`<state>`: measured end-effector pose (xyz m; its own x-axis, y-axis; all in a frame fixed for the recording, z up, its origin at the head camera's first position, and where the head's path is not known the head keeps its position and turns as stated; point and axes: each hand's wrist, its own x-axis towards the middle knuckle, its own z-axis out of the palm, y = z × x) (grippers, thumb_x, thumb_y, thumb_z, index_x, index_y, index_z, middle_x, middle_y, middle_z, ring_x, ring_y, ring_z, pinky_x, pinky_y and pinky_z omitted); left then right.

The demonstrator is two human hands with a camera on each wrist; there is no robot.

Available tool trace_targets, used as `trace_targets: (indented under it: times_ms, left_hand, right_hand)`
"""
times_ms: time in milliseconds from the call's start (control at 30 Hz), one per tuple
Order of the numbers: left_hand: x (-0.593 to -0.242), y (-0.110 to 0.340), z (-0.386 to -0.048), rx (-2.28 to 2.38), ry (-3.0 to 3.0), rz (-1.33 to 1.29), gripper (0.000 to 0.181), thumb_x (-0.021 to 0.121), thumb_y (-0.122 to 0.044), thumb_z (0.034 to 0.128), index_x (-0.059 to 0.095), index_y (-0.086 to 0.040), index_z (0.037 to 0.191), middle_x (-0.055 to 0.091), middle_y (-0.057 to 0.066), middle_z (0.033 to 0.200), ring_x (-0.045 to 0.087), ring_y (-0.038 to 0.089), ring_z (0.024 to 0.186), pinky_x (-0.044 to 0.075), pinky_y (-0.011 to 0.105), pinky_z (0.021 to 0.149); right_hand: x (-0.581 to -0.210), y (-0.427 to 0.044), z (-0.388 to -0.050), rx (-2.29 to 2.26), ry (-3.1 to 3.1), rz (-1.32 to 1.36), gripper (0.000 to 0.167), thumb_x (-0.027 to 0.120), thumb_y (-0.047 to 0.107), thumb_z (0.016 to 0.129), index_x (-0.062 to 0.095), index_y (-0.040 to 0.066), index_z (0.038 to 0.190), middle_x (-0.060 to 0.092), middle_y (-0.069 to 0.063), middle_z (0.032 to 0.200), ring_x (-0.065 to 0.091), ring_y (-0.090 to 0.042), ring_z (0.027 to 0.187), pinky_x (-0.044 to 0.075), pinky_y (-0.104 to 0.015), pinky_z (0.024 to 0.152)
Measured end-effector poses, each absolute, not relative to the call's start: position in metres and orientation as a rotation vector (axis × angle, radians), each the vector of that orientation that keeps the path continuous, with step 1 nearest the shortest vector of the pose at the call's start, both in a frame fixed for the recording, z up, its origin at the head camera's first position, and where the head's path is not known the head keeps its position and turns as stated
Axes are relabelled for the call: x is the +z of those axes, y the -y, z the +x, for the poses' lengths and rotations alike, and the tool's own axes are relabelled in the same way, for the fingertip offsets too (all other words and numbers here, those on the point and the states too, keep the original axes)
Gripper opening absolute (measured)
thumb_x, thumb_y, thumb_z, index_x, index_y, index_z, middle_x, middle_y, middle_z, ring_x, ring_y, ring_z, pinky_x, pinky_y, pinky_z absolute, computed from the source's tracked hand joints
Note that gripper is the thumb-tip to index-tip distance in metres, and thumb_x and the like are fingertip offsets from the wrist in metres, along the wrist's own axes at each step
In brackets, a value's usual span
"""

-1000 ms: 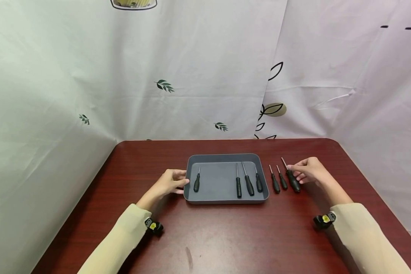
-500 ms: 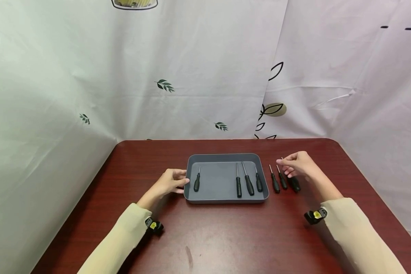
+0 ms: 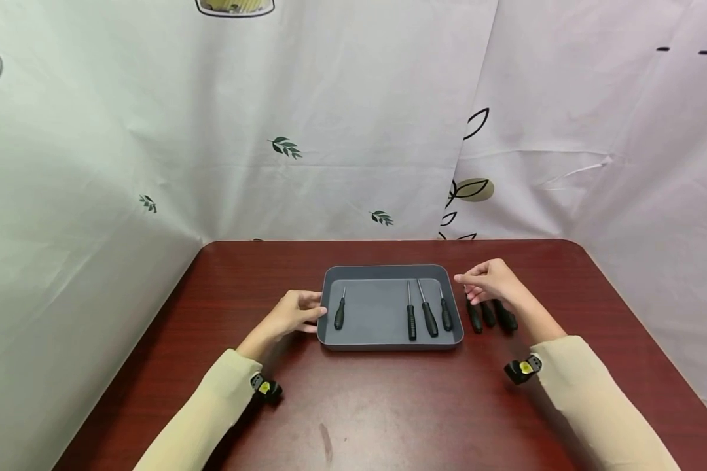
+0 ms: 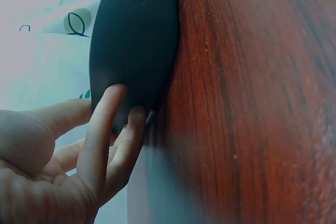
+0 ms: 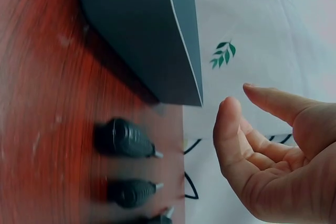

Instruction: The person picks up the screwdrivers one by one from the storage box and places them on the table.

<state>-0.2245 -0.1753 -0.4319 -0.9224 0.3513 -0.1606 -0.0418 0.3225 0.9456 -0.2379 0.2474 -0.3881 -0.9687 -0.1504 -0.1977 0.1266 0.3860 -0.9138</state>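
A grey rectangular tray (image 3: 365, 347) lies on the table with several black-handled screwdrivers in it, one screwdriver (image 3: 340, 314) near its left wall and three at its right. My left hand (image 3: 294, 312) pinches the tray's left wall, fingers against the outside, as the left wrist view shows with the tray (image 4: 134, 30). To the right of the tray lie three more screwdrivers, the nearest screwdriver (image 3: 474, 316) close to the wall. My right hand (image 3: 493, 282) is above their shafts and hides them in part; in the right wrist view that hand (image 5: 273, 166) holds nothing, thumb and forefinger apart.
The dark red wooden table (image 3: 353, 412) has rounded far corners. A white patterned cloth (image 3: 342, 118) hangs behind it and at both sides. Each wrist carries a small black camera, such as the right camera (image 3: 523, 369).
My right hand has moved left, from the largest screwdriver outside the tray to above the one nearest the tray. My left hand and the tray have stayed put.
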Motion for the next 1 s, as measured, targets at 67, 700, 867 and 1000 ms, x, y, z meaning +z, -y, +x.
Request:
trace_targets:
  times_ms: [67,700,867,1000]
  left_hand:
    - [-0.432,0.175,-0.225,1.631,-2.261,0.277,0.053,0.064,0.000,0.0968,0.041,0.018,0.141,0.061,0.034,0.120,0.070,0.029,0.093,0.063,0.038,0.071]
    - [-0.432,0.177,-0.225,1.642,-2.257,0.257,0.052,0.064,0.000,0.0966,0.042,0.017,0.141,0.061,0.033,0.120,0.070,0.029,0.093,0.063,0.039,0.071]
    - [-0.433,0.177,-0.225,1.654,-2.254,0.262,0.051,0.064,0.001,0.0965,0.043,0.017,0.141,0.062,0.033,0.119,0.070,0.029,0.092,0.063,0.039,0.070]
    - [-0.434,0.177,-0.225,1.646,-2.258,0.272,0.052,0.064,0.001,0.0967,0.042,0.017,0.141,0.061,0.033,0.119,0.070,0.029,0.093,0.063,0.039,0.070]
  right_hand:
    - [-0.388,-0.243,-0.238,-1.617,-2.402,-0.025,0.040,0.070,0.013,0.095,0.060,-0.022,0.111,0.067,-0.013,0.071,0.065,-0.013,0.055,0.063,-0.041,0.063]
    - [-0.392,-0.203,-0.239,-1.595,-2.374,-0.144,0.036,0.070,0.010,0.095,0.063,-0.021,0.111,0.068,-0.019,0.075,0.067,-0.017,0.056,0.063,-0.044,0.063]
    - [-0.394,-0.193,-0.239,-1.584,-2.380,-0.151,0.035,0.070,0.011,0.095,0.064,-0.021,0.108,0.068,-0.018,0.073,0.067,-0.017,0.056,0.063,-0.044,0.063]
    - [-0.397,-0.184,-0.238,-1.623,-2.321,-0.124,0.034,0.068,0.010,0.096,0.063,-0.022,0.106,0.068,-0.021,0.074,0.068,-0.018,0.056,0.063,-0.044,0.064]
